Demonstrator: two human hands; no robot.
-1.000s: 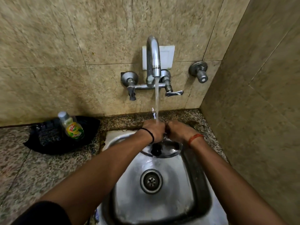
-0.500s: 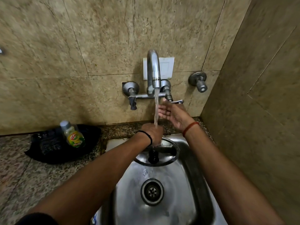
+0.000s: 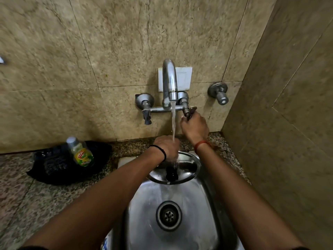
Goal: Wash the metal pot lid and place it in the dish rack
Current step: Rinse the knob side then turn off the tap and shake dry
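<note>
- The tap [image 3: 170, 83] on the wall is my landmark; water runs from its spout straight down onto the left hand [image 3: 166, 147] directly beneath it
- That left hand is curled closed on the far rim of the metal pot lid [image 3: 177, 168], holding it tilted under the tap, over the back edge of the sink [image 3: 203, 222], top side towards me; I'd judge the tilt lets the water sheet off into the basin
- The lid's black knob [image 3: 172, 174] sits just below the stream, and water is splashing around it
- The right hand [image 3: 194, 126] is up at the lever handle [image 3: 191, 110] on the tap's right side, fingers wrapped shut around it; my guess is the flow is about to be adjusted or turned off, though I can't tell which
- So the lid looks to be at the rinsing stage, with the racking not yet done; no dish rack is visible from here
- Left of the tap, on the granite counter [image 3: 36, 204], a small bottle [image 3: 80, 152] with a pale cap stands upright in a black holder [image 3: 59, 165], within easy reach of the sink
- Its label is yellow and green with red lettering that seems to start "Vi", the rest too blurred to read
- A second, separate valve [image 3: 219, 94] sticks out of the wall to the tap's right, untouched
- A white plate [image 3: 183, 79] sits on the wall behind the spout
</note>
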